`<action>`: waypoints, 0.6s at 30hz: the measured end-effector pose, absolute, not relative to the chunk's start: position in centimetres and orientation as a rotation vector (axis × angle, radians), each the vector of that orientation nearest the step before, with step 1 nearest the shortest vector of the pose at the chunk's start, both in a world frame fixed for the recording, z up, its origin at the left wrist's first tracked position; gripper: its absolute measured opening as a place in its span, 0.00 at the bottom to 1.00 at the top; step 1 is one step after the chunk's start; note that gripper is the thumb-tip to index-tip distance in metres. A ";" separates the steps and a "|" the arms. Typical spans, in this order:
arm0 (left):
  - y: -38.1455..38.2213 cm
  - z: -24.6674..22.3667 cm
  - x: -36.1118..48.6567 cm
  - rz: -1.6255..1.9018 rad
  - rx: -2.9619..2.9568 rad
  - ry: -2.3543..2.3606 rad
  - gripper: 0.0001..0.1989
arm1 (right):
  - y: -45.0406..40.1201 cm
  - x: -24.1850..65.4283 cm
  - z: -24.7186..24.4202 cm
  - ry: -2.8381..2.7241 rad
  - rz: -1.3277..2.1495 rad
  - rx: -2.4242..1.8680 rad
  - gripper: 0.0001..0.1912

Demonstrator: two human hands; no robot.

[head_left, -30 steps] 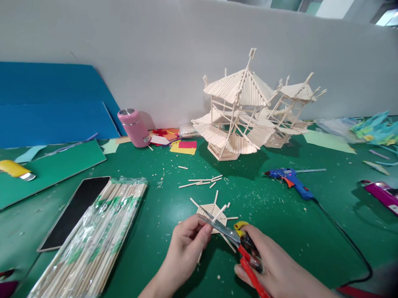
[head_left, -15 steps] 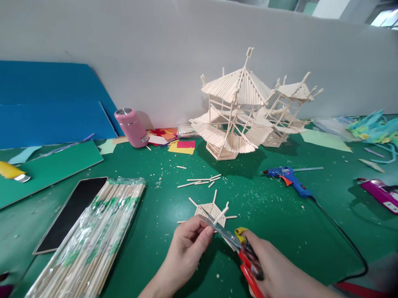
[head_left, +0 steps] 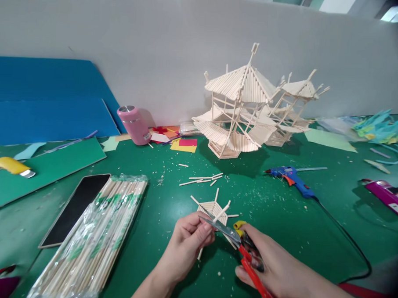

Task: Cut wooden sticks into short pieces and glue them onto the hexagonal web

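Observation:
My left hand (head_left: 191, 243) pinches a thin wooden stick (head_left: 221, 212) at the front centre, its far end pointing up and right. In my right hand (head_left: 266, 262) are red-handled scissors (head_left: 247, 256), their blades reaching left across the stick by my left fingertips. Something yellow and black (head_left: 240, 227) is also at my right fingers; I cannot make out what it is. Just behind my hands lies a small web-shaped stick frame (head_left: 209, 206) with sticks jutting outward, partly hidden by the hands and blades.
Several loose sticks (head_left: 200, 180) lie beyond the frame. Stick pavilions (head_left: 240, 120) stand at the back, near a pink flask (head_left: 134, 126). A corded blue glue gun (head_left: 292, 177) is on the right; bagged sticks (head_left: 96, 236) and a black panel (head_left: 74, 209) are on the left.
The view has shifted slightly, so most objects sit a little further right. The scissor blades have tilted a little against the stick, and the right-hand fingers have shifted on the handles.

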State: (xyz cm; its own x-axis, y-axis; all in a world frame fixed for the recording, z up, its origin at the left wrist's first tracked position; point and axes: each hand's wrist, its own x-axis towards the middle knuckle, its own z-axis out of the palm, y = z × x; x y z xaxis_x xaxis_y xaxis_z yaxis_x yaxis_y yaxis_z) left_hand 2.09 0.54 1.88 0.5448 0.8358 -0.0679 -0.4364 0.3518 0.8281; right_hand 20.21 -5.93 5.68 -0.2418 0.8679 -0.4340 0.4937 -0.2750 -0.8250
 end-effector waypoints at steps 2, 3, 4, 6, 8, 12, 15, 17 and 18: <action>0.5 2.0 2.2 0.866 0.779 0.479 0.06 | -5.9 20.1 6.0 -1.638 1.518 -1.674 0.14; 0.5 2.0 2.2 0.856 0.748 0.457 0.06 | -6.0 20.1 6.1 -1.643 1.516 -1.677 0.14; 0.5 2.0 2.3 0.841 0.723 0.435 0.06 | -6.0 20.1 6.1 -1.645 1.516 -1.684 0.15; 0.5 1.9 2.3 0.810 0.685 0.393 0.06 | -6.1 20.0 6.2 -1.643 1.514 -1.697 0.15; 0.5 1.7 2.3 0.787 0.657 0.364 0.06 | -6.3 20.0 6.2 -1.639 1.517 -1.699 0.15; 0.5 1.7 2.4 0.762 0.630 0.364 0.07 | -6.7 20.1 5.7 -1.741 1.383 -1.722 0.09; 0.5 1.7 2.4 0.792 0.673 0.440 0.08 | -6.7 20.2 5.2 -1.825 1.246 -1.772 0.07; 0.5 1.6 2.4 0.836 0.744 0.529 0.10 | -6.6 20.2 4.9 -1.847 1.231 -1.788 0.06; 0.5 1.6 2.5 0.853 0.786 0.569 0.10 | -6.5 20.3 4.8 -1.850 1.240 -1.793 0.06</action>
